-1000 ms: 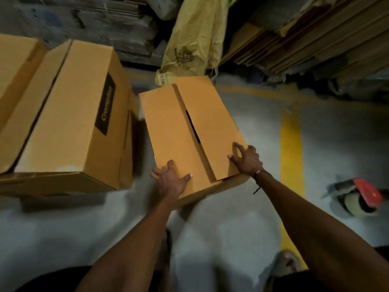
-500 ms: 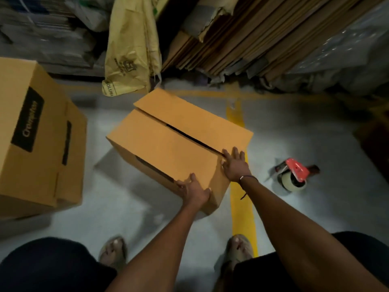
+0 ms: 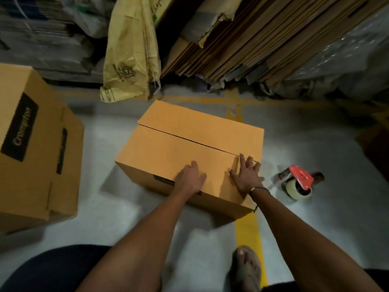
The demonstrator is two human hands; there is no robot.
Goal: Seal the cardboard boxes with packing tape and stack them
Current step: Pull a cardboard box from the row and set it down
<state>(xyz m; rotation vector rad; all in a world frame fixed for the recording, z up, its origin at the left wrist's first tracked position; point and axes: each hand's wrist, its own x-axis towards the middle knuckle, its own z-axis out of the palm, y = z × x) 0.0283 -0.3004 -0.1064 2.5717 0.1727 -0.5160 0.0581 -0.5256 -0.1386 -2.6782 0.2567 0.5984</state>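
A brown cardboard box [image 3: 189, 140] sits on the grey floor in front of me, its two top flaps folded down with a dark untaped seam between them. My left hand [image 3: 190, 179] lies flat on the near flap close to the front edge. My right hand [image 3: 245, 175] presses flat on the same flap, its fingertips at the seam's right end. A tape dispenser [image 3: 297, 184] with a red handle and a clear tape roll stands on the floor just right of the box, untouched.
A larger printed cardboard box [image 3: 35, 152] stands at the left. Flattened cardboard sheets [image 3: 252, 39] and a yellowish sack [image 3: 130, 51] lean at the back. A yellow floor line [image 3: 248, 234] runs under the box. My sandalled foot [image 3: 246, 268] is beside it.
The box has been turned and set flat on the floor, its seam now running across my view. Both hands went from gripping its edges to lying flat on top.
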